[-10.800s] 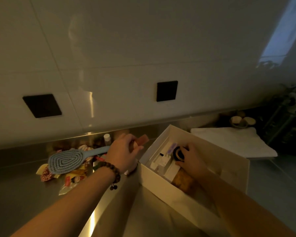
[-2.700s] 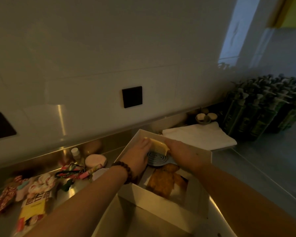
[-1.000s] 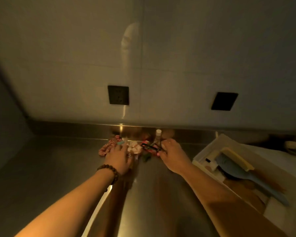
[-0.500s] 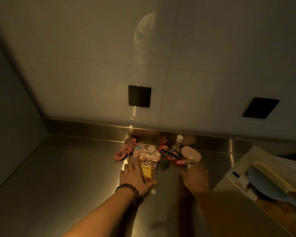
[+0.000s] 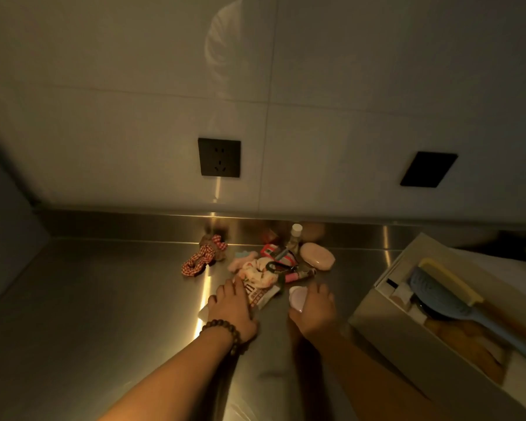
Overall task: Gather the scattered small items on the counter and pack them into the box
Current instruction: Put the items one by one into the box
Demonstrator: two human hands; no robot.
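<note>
A heap of small items lies on the steel counter (image 5: 110,299) near the back wall: a red checked scrunchie (image 5: 201,259), a pale floral scrunchie (image 5: 257,273), a pink oval soap (image 5: 317,256), a small white-capped bottle (image 5: 295,237) and a black carabiner (image 5: 277,266). My left hand (image 5: 232,309) lies flat on a printed snack packet (image 5: 260,294). My right hand (image 5: 315,305) curls around a small pale pink round case (image 5: 297,297). The white box (image 5: 374,325) stands at the right, holding a blue hairbrush (image 5: 447,299) and a yellow comb (image 5: 451,282).
Two black wall sockets (image 5: 219,157) sit on the tiled wall above the counter. A side wall closes the counter's left end. White cloth shows behind the box at the far right edge.
Both hands pulled back from the pile toward me. My left hand slid onto the packet and my right hand closed around the pink round case. The view shifted slightly left.
</note>
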